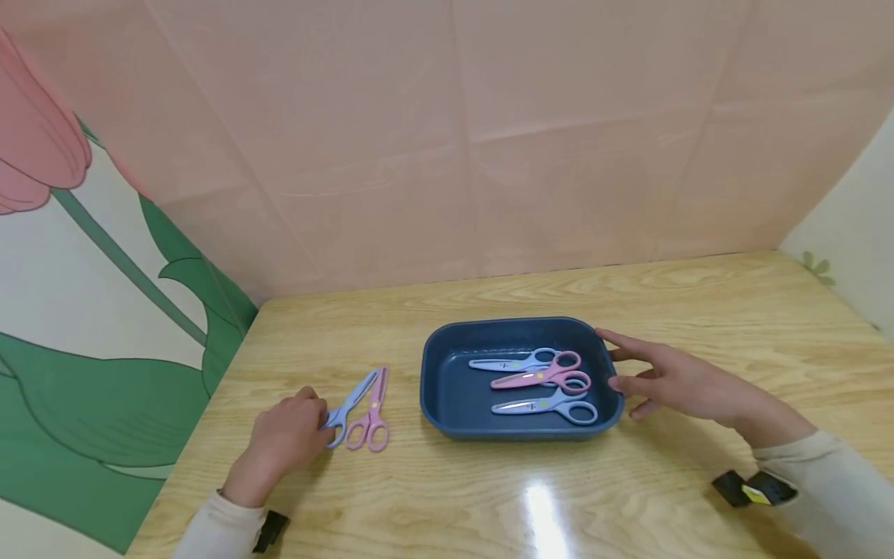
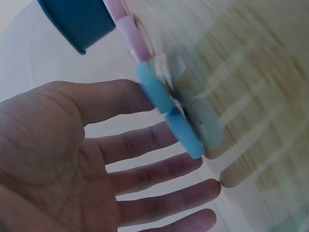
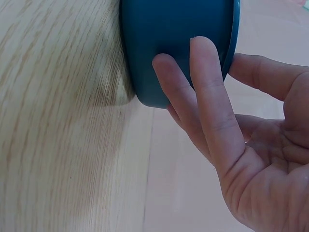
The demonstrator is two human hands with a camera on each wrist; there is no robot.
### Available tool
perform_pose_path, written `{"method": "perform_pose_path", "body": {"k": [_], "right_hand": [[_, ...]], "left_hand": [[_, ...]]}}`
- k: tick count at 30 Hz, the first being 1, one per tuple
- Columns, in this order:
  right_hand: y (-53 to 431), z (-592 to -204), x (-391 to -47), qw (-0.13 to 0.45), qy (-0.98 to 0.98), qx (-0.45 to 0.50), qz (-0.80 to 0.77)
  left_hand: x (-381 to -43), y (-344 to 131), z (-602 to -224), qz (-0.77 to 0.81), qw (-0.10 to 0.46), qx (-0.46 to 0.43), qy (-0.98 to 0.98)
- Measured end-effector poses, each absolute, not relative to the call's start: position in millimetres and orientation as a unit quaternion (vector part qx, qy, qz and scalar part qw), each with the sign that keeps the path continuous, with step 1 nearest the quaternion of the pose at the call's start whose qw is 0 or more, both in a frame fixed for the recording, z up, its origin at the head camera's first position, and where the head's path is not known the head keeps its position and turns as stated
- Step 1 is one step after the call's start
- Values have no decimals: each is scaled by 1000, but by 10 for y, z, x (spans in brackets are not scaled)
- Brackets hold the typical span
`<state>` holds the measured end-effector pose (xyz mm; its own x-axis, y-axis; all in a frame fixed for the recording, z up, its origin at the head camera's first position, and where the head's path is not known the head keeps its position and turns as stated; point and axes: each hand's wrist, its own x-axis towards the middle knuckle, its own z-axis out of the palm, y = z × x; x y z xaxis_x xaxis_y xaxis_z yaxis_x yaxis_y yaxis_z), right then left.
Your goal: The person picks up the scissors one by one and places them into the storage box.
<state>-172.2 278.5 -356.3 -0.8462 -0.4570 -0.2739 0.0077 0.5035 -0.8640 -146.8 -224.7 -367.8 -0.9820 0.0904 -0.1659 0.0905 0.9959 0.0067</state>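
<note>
Your left hand (image 1: 289,431): at the handles of the loose blue scissors (image 1: 342,411); fingers spread, nearly straight, thumb and index tips at the handle loops.
Loose blue scissors: flat on the tabletop (image 1: 391,505), toward its left edge, blades angled to the back edge.
Loose pink scissors (image 1: 375,404): just beside the blue pair, on the side of your tray.
Your right hand (image 1: 687,384): fingers apart, touching the tray's right end wall and rim.
Tray (image 1: 447,388): dark blue, mid-tabletop, well apart from both side edges.
In the tray: rear blue scissors (image 1: 513,365), front blue scissors (image 1: 552,404), pink tray scissors (image 1: 538,378) overlapping the rear pair; all handles toward your right hand.
</note>
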Motion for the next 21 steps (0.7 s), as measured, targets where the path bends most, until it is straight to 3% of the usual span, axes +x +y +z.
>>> {"method": "perform_pose_path", "body": {"k": [17, 21], "right_hand": [[2780, -3542, -1709, 238, 837, -135, -474], [2777, -3544, -1710, 238, 838, -136, -472]], "left_hand": [[-1518, -2243, -3669, 61, 30, 8, 998], [-1522, -2255, -3681, 93, -8, -3, 996]]}}
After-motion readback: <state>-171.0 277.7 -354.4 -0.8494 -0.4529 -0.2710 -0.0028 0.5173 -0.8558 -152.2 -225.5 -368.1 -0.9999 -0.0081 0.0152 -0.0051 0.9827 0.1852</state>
